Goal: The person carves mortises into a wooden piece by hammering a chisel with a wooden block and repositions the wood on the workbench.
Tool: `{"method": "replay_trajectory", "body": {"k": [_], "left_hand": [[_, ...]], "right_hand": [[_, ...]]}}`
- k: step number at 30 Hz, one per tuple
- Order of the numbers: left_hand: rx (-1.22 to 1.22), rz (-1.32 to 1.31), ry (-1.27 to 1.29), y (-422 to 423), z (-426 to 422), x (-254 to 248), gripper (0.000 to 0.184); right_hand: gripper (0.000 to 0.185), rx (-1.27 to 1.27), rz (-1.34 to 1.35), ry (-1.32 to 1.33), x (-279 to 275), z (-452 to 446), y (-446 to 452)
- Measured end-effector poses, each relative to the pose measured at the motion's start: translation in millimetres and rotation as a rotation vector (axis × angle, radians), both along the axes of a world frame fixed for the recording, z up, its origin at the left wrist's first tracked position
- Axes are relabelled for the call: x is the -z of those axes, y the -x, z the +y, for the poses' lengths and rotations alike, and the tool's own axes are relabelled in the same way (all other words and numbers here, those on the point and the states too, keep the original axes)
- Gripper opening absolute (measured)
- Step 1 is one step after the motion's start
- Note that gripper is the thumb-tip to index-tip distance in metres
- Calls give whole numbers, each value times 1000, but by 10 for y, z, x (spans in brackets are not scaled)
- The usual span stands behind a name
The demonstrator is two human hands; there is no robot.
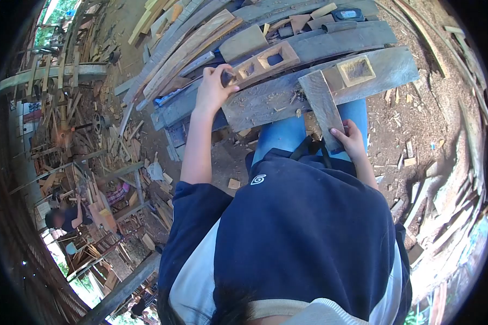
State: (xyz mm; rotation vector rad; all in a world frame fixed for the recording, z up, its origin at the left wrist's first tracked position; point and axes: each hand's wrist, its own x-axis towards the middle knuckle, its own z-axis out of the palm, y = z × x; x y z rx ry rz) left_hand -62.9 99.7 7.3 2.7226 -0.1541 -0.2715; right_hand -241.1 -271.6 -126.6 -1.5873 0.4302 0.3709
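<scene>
My left hand (216, 89) curls its thumb and fingers around the left end of a pale wooden block (258, 64) with square recesses cut in it. My right hand (350, 142) grips the near end of a short flat board (321, 102), thumb on top. That board's far end lies across a wide grey plank (268, 106), which spans in front of my knees. To the right of the short board, a second hollowed wooden block (357, 70) with one rectangular recess rests on the plank. Wood chips are scattered on the plank.
Long boards (190, 51) are stacked at the far left of the bench. A dark tool or case (348, 14) sits at the back among offcuts. Shavings and scraps cover the ground on the right. A co-worker (70, 216) is off to the left among timber.
</scene>
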Motion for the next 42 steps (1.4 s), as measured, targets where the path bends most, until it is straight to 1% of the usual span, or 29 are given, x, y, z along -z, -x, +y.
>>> {"method": "replay_trajectory", "body": {"k": [1,2,3,5,6,7,10,12,14,16,17,19,23,24,26,27,30,32,33,34,35,37,38,39,41,42], "left_hand": [[-26,-1,14,32,-62,-26,60],[28,-36,-13,61,-80,10,58],[24,-32,-12,83,-111,47,58],[89,-32,-121,126,-199,101,58],[111,-72,-175,154,-231,151,57],[111,-69,-174,180,-254,199,57],[118,-179,-193,215,-286,318,53],[91,-180,-159,233,-284,360,50],[64,-179,-129,231,-297,377,48],[-27,-165,-90,227,-336,398,46],[-26,-164,-87,238,-345,395,46],[-71,-160,-39,257,-341,372,43],[-31,-148,-18,213,-328,346,41],[2,-132,-36,193,-329,336,40],[36,-118,-55,145,-327,323,40],[28,-93,-38,123,-329,322,41],[19,-69,-38,71,-334,341,43],[17,-68,-58,77,-309,361,44],[33,-143,-26,85,-281,374,41],[48,-217,6,88,-285,308,40],[46,-219,7,84,-271,232,40],[-117,-57,276,76,-225,37,39],[-113,-225,332,83,-200,-10,36],[-116,-226,336,86,-141,-82,36],[-284,-326,421,79,-82,-356,21],[-293,-325,422,60,-108,-483,21]], "right_hand": [[40,-14,-9,20,-13,5,-13],[41,-29,-17,38,-24,14,-25],[41,-33,-13,38,-29,22,-37],[41,-18,-12,-31,-45,47,-60],[41,-20,-9,-31,-61,59,-68],[40,-21,-6,-24,-82,62,-75],[39,-7,25,-37,-133,70,-87],[39,3,55,-60,-98,63,-84],[40,-5,-20,-45,-40,73,-82],[41,-2,28,-71,-104,71,-91],[42,-2,72,-96,-148,66,-108],[42,-11,58,-80,-115,57,-115],[43,-8,71,-81,-147,60,-119],[43,-9,71,-82,-59,45,-104],[42,-31,-88,-26,103,35,-78],[42,-30,-88,-26,168,8,-47],[41,-30,-69,-17,6,46,-77],[40,19,110,-140,-216,81,-116],[40,16,109,-140,-216,78,-114],[41,17,112,-149,-210,76,-112],[41,19,116,-157,-203,71,-111],[41,14,102,-140,-145,64,-99],[41,8,92,-125,-135,59,-99],[41,6,91,-120,-136,54,-103],[40,4,92,-139,-155,64,-110],[40,-4,94,-136,-176,60,-117]]}}
